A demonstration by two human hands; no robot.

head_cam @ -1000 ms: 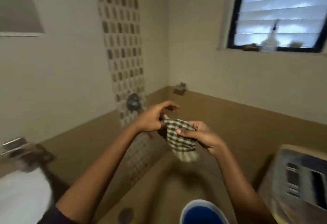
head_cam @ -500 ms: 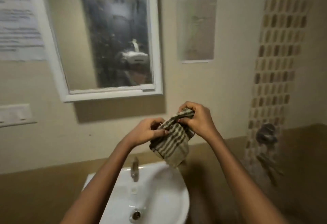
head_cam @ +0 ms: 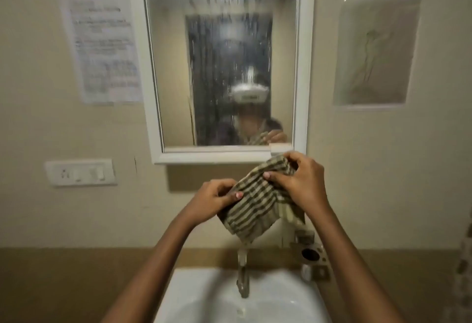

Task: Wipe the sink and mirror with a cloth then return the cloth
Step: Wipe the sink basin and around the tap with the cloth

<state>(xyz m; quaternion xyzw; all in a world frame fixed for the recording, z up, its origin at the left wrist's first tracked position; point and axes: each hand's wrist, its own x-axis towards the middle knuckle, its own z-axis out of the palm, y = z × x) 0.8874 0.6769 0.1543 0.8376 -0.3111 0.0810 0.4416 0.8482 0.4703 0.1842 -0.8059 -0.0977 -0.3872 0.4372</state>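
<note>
1. Head view: both hands are bunching the checked cloth above the tap; left hand is pinching its left edge, right hand is gripping the top fold.
2. Risk: loose tail is dangling just above the tap, likely snagging or dropping into the sink.
3. Risk: holder right of the tap is near the right wrist, may get knocked.
4. Room: mirror above the tap is streaked, open; its frame ledge is sitting just behind the cloth.

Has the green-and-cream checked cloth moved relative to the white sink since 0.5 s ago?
Cannot tell: the camera swung. The checked cloth, in the left hand and right hand, hangs above the steel tap in both.
</note>
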